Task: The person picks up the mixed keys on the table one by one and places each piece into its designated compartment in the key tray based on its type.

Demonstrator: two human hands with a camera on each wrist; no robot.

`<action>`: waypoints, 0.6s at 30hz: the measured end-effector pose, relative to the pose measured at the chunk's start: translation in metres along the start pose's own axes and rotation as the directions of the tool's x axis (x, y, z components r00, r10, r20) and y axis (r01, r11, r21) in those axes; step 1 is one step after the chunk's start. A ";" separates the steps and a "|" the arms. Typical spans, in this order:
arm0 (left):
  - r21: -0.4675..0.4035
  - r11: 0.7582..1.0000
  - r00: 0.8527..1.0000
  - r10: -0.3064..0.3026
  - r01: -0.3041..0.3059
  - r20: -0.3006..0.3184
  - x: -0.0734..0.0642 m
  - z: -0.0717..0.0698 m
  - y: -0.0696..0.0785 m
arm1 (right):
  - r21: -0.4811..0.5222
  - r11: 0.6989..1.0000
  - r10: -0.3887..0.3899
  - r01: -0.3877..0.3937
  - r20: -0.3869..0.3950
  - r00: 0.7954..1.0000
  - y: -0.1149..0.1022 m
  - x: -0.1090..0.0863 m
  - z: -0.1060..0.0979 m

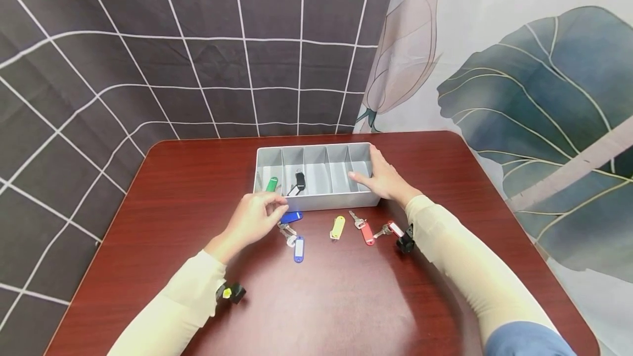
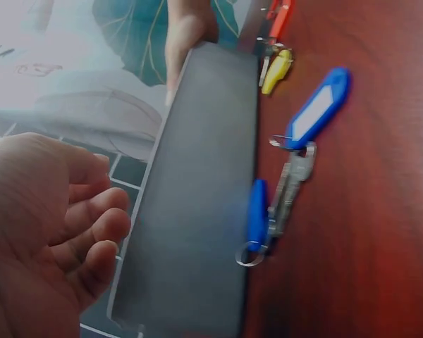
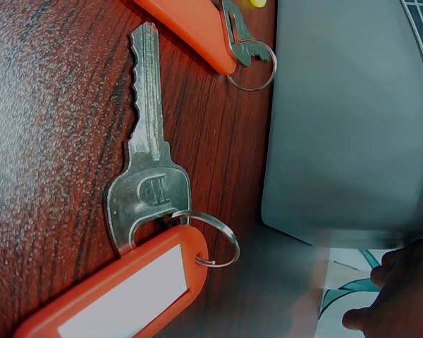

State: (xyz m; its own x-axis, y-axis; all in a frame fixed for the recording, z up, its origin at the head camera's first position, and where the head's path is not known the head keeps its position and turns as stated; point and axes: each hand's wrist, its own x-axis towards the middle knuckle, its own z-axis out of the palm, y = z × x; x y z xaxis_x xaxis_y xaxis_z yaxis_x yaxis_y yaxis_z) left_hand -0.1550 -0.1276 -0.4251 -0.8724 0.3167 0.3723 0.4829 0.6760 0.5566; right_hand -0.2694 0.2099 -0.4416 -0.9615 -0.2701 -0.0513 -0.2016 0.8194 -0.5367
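A grey compartment tray (image 1: pixel 336 200) stands on the table, its long outer wall large in the left wrist view. My left hand (image 1: pixel 254 216) hovers at its front left corner, fingers loosely bent and nothing between them in the left wrist view. Just below that hand lie a blue key tag (image 1: pixel 292 217), some keys (image 1: pixel 288 235) and a second blue key tag (image 1: pixel 299 249). At the tray's right end, my right hand (image 1: pixel 388 180) rests with fingers straight along the end wall and thumb spread over the last compartment. A green key tag (image 1: pixel 272 184) and a black key tag (image 1: pixel 300 181) sit in the left compartments.
In front of the tray lie a yellow key tag (image 1: pixel 338 228), a red key tag (image 1: pixel 367 233) with its key, and another red key tag (image 1: pixel 395 229) close to the right wrist. The brown table (image 1: pixel 198 169) backs onto a dark checked curtain (image 1: pixel 207 59).
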 end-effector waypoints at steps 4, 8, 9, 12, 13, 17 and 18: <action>-0.014 1.000 1.000 -0.020 0.020 0.021 -0.013 0.007 -0.002 | -0.001 1.000 0.004 -0.004 0.008 1.000 0.000 0.000 0.000; -0.011 0.999 0.999 -0.037 0.037 0.020 -0.026 0.016 0.000 | 0.004 1.000 0.005 -0.005 0.011 1.000 0.001 0.000 0.000; -0.008 0.999 0.999 -0.046 0.046 0.022 -0.029 0.019 0.002 | 0.005 1.000 0.007 -0.007 0.010 1.000 0.001 0.001 -0.001; 0.022 0.997 0.997 -0.071 0.070 0.034 -0.037 0.027 0.007 | 0.006 1.000 0.004 -0.004 0.010 1.000 0.001 0.001 -0.001; 0.037 0.996 0.996 -0.077 0.076 0.039 -0.040 0.029 0.008 | 0.006 1.000 0.004 -0.005 0.009 1.000 0.001 0.001 -0.001; 0.118 0.989 0.994 -0.100 0.093 0.047 -0.049 0.039 0.012 | 0.005 1.000 0.006 -0.006 0.007 1.000 0.000 0.001 -0.002; 0.136 0.986 0.993 -0.108 0.101 0.047 -0.050 0.042 0.012 | 0.005 1.000 0.007 -0.007 0.005 1.000 0.000 0.000 -0.002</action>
State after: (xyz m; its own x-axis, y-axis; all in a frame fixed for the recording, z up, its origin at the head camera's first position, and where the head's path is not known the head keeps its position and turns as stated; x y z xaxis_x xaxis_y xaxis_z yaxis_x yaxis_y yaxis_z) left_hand -0.1083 -0.1078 -0.4680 -0.9220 0.2726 0.2750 0.3779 0.7884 0.4854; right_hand -0.2699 0.2105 -0.4402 -0.9619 -0.2668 -0.0591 -0.1939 0.8186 -0.5407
